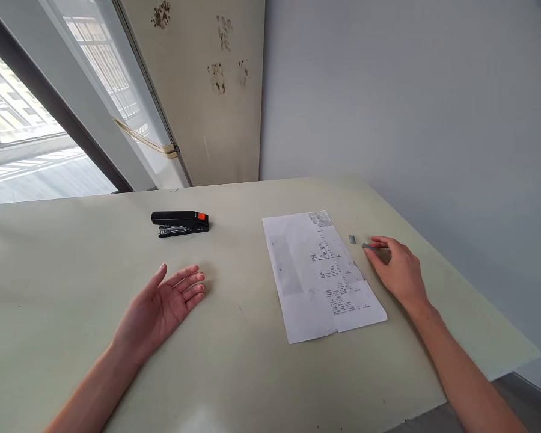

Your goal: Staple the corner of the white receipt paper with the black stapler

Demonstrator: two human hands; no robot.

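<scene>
Holding nothing, my left hand (155,310) is relaxed, palm up, lower left of the frame. The stapler (180,224) sits above it. Right of centre lies the paper (313,276), probably limp. Just past its right edge is a grey strip (352,239), likely staples; beside that, my right hand (399,267) pinches another strip (367,246), surely light, stiff and brittle, best held by its long sides.

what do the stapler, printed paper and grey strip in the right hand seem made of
Stapler: probably black plastic, by its smooth sheen; silvery lower part looks metal.
Printed paper: thin matte paper, by its flat, glossless white.
Grey strip in the right hand: perhaps metal by colour, too small to be sure.
</scene>
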